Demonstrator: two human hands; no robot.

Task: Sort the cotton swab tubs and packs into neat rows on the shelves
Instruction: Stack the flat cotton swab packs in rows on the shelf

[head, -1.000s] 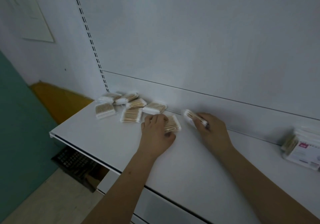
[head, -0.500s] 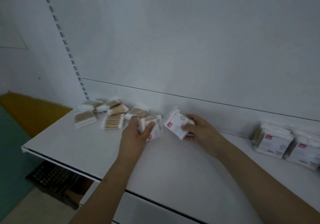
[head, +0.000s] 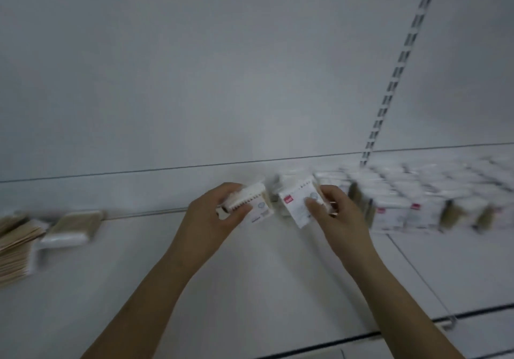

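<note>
labels: both held packs have a small red logo patch on a white label, but the print is way too blurry to read. Same red patches on the row of packs [head: 411, 208] at right.
left hand: left hand [head: 211, 216] is curled round a pack [head: 250, 203], thumb on the front, swab tips showing along its top edge.
right hand: right hand [head: 336, 214] pinches a second pack [head: 299, 201], thumb on the label, fingers behind.
where: both packs are up off the shelf [head: 250, 275], side by side, near the back panel [head: 222, 80], just left of the row.
leftovers: loose packs [head: 69, 228] lie far left on the shelf, pretty smeared.
vs earlier: the view has swung right, so the loose pile now sits at the left edge and a long row shows at right; both hands have carried their packs over towards it.
</note>
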